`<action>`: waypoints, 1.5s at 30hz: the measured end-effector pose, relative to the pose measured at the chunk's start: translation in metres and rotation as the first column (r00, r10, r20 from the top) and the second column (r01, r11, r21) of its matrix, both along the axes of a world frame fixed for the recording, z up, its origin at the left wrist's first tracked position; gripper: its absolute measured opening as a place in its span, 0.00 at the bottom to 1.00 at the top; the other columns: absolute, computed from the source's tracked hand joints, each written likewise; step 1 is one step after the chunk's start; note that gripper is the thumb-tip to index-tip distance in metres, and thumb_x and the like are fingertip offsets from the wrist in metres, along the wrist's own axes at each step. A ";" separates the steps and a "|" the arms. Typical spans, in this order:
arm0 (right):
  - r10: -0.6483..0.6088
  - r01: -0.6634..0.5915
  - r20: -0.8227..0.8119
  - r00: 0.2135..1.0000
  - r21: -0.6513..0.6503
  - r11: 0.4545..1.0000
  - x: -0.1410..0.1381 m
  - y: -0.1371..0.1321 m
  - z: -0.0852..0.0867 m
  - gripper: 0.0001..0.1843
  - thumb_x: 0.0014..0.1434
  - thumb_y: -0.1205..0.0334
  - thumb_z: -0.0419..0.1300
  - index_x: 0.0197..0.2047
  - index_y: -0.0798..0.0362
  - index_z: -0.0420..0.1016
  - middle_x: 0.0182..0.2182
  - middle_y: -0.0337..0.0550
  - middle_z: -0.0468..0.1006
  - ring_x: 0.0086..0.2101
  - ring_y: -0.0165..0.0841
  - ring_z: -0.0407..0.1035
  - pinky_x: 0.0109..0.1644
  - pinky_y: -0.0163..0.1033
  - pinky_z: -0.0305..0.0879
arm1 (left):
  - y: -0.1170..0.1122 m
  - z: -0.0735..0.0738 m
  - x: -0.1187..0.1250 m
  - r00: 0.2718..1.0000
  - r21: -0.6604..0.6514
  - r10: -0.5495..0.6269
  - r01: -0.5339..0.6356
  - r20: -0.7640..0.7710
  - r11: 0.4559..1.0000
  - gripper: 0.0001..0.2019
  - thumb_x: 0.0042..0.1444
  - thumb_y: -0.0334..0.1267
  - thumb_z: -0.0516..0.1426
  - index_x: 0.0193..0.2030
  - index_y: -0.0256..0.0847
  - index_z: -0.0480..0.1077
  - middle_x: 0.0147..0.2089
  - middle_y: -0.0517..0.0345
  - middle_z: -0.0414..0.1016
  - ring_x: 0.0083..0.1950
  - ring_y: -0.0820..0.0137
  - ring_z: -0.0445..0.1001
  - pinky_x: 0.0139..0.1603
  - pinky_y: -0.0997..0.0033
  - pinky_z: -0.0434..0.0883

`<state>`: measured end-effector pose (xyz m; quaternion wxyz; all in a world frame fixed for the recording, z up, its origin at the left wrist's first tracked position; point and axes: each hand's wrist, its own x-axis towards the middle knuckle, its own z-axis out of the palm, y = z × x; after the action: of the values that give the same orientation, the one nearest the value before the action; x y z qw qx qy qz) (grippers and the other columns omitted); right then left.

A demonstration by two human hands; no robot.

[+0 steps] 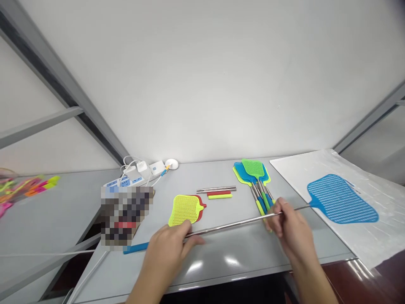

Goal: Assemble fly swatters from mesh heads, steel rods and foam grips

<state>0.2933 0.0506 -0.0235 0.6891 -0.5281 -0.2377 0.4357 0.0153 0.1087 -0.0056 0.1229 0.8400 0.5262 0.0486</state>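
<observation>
A blue fly swatter (343, 200) with a long metal shaft stretches across the front of the table. My left hand (167, 249) is closed round it near the blue handle, which sticks out to the left. Farther along, the fingers of my right hand (289, 223) grip the shaft close to the blue head. Behind my left hand lie a yellow swatter head (185, 207) and a red one (200, 214) partly under it. Two metal rods (217, 189) rest beyond them, beside a red handle (219, 194) and a yellow handle (220, 196).
Several swatters (253, 169) with green, blue and yellow heads are piled behind my right hand. White plastic sheeting (294, 166) covers the right side. A power strip (125, 182) with plugs and cables stands at the back left, near a blurred-out object (126, 217). Colourful items (28, 190) lie far left.
</observation>
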 end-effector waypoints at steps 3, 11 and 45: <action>-0.066 0.067 -0.037 0.997 0.048 0.997 0.028 0.002 0.005 0.20 0.65 0.49 0.56 0.25 0.49 0.62 0.09 0.29 0.55 0.16 0.27 0.51 0.26 0.35 0.60 | 0.006 -0.005 -0.023 1.000 0.145 0.001 -0.006 0.030 0.989 0.14 0.66 0.43 0.49 0.29 0.45 0.66 0.22 0.63 0.73 0.26 0.62 0.68 0.31 0.68 0.53; 0.103 -0.096 -0.065 0.993 0.096 0.991 -0.019 0.010 -0.013 0.18 0.62 0.44 0.59 0.31 0.50 0.66 0.16 0.29 0.59 0.19 0.26 0.55 0.27 0.34 0.59 | 0.004 -0.015 -0.006 0.995 0.494 -0.039 -0.014 0.097 0.870 0.18 0.67 0.41 0.47 0.26 0.43 0.64 0.18 0.63 0.68 0.21 0.67 0.61 0.33 0.64 0.53; 0.166 -0.167 0.019 0.986 0.060 0.984 -0.023 0.001 -0.005 0.15 0.57 0.49 0.66 0.32 0.53 0.80 0.20 0.39 0.68 0.23 0.31 0.62 0.27 0.38 0.62 | -0.019 -0.029 0.016 -0.135 -0.552 0.536 -0.168 0.834 0.817 0.25 0.62 0.50 0.54 0.18 0.44 0.50 0.22 0.65 0.46 0.26 0.71 0.48 0.27 0.70 0.54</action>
<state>0.2699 0.0515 -0.0282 0.6645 -0.4880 -0.2992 0.4804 0.0317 0.0894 -0.0342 0.5456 0.3474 0.4883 0.5859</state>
